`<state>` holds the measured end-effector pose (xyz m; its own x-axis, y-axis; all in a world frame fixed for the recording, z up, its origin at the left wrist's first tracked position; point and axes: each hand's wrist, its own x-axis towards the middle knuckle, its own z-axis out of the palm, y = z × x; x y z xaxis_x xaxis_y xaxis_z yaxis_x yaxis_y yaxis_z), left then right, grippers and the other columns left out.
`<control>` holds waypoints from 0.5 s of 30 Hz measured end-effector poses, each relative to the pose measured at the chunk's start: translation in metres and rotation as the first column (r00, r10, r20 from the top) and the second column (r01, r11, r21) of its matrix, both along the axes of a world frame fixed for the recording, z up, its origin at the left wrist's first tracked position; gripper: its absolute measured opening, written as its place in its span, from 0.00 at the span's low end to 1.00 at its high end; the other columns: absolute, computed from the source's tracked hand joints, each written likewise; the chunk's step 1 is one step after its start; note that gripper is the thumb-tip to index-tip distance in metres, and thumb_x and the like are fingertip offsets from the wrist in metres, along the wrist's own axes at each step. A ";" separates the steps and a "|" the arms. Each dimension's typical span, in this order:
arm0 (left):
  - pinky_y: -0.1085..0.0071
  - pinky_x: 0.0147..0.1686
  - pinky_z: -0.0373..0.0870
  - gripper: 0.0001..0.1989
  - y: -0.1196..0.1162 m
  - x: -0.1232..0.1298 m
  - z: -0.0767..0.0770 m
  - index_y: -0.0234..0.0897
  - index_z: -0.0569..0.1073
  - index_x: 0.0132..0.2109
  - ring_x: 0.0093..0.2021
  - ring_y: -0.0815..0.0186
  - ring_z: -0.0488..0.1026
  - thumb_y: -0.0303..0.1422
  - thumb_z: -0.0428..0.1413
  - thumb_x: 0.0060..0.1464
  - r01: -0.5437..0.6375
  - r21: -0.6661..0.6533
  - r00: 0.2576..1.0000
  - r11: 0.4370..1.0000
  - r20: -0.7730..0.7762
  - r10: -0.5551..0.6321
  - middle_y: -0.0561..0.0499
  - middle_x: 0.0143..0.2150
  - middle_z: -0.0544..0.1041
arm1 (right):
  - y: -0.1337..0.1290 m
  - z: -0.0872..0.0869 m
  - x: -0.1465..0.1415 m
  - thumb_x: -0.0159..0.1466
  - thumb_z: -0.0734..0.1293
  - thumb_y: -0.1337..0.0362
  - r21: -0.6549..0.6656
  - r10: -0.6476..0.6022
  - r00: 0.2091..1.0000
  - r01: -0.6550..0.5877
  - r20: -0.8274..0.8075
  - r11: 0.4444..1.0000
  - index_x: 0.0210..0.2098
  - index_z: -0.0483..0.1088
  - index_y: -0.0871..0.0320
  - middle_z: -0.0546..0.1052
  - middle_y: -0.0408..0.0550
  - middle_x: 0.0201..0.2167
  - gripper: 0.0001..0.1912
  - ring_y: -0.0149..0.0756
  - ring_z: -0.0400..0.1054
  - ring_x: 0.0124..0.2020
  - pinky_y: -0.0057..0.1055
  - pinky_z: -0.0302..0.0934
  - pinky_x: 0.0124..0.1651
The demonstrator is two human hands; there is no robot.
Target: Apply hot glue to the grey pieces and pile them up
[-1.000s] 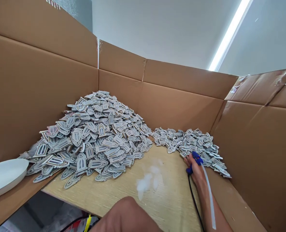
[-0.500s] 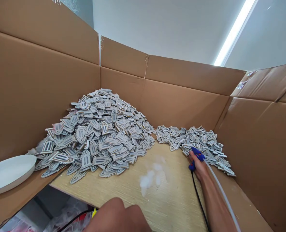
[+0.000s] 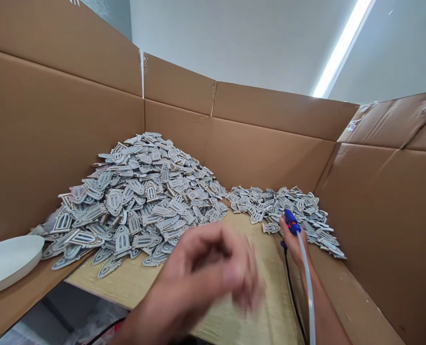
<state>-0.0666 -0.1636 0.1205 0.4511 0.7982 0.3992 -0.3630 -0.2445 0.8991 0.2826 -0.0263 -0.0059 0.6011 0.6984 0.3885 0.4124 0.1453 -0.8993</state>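
Observation:
My right hand (image 3: 296, 242) is wrapped round a blue glue gun (image 3: 292, 221), with a long white glue stick (image 3: 309, 282) running out of its back and a black cord (image 3: 290, 287) hanging below. Its tip side faces a low pile of small grey arched window-shaped pieces (image 3: 295, 206). One such piece (image 3: 271, 228) lies at that pile's near edge, just left of the gun. My left hand (image 3: 213, 268) is raised over the wooden board (image 3: 242, 235), fingers curled and smeared by motion; whether it holds anything is hidden.
A tall heap of the same grey pieces (image 3: 144, 191) stands on the left of the board. At far left sits a white oval dish (image 3: 11, 263). Cardboard walls (image 3: 270, 148) enclose the work surface. Below the board's front edge are plastic bags (image 3: 94, 318).
My left hand has come up from the bottom edge over the board, covering its white patches. My right hand has tilted the glue gun, and a piece now shows beside it.

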 end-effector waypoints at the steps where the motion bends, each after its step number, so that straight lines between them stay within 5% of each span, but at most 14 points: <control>1: 0.61 0.32 0.66 0.14 0.020 0.012 0.002 0.45 0.74 0.28 0.30 0.60 0.70 0.48 0.57 0.51 -0.059 0.032 0.998 0.998 0.013 0.059 0.50 0.25 0.74 | -0.001 0.002 -0.003 0.52 0.70 0.41 -0.014 0.017 0.999 -0.016 0.030 1.000 0.43 0.77 0.60 0.80 0.50 0.33 0.30 0.42 0.72 0.34 0.35 0.64 0.38; 4: 0.68 0.31 0.64 0.10 0.082 0.047 -0.019 0.38 0.70 0.27 0.28 0.66 0.67 0.37 0.56 0.54 -0.253 0.163 0.940 0.953 -0.192 0.283 0.51 0.26 0.72 | -0.005 0.004 -0.007 0.54 0.68 0.41 -0.057 0.083 0.988 -0.076 0.133 0.995 0.39 0.76 0.60 0.79 0.50 0.31 0.28 0.42 0.72 0.32 0.35 0.64 0.38; 7: 0.70 0.31 0.60 0.06 0.127 0.068 -0.057 0.37 0.69 0.28 0.28 0.66 0.67 0.28 0.54 0.53 -0.273 0.360 0.772 0.892 -0.471 0.427 0.50 0.26 0.73 | -0.008 0.001 -0.011 0.53 0.68 0.43 -0.097 0.099 0.952 -0.074 0.289 0.993 0.34 0.73 0.57 0.78 0.48 0.28 0.23 0.42 0.70 0.30 0.34 0.62 0.35; 11: 0.69 0.32 0.59 0.07 0.151 0.074 -0.092 0.37 0.71 0.30 0.30 0.63 0.69 0.22 0.52 0.52 -0.186 0.505 0.609 0.843 -0.614 0.502 0.48 0.29 0.75 | -0.009 -0.006 -0.022 0.47 0.72 0.52 -0.247 0.178 0.864 -0.065 0.470 0.967 0.28 0.68 0.54 0.76 0.45 0.25 0.15 0.41 0.68 0.27 0.32 0.59 0.32; 15: 0.67 0.36 0.64 0.07 0.157 0.071 -0.108 0.36 0.74 0.34 0.33 0.61 0.72 0.23 0.51 0.54 -0.167 0.492 0.606 0.854 -0.633 0.483 0.47 0.31 0.76 | -0.010 -0.005 -0.034 0.45 0.73 0.61 -0.356 0.230 0.841 -0.049 0.489 0.933 0.25 0.67 0.53 0.76 0.44 0.23 0.11 0.40 0.69 0.27 0.31 0.58 0.32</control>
<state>0.0048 -0.0061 0.0123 0.4504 0.8230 0.3462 0.5207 -0.5571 0.6470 0.2489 -0.0359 -0.0110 0.2628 0.8973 0.3545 0.8240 -0.0176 -0.5664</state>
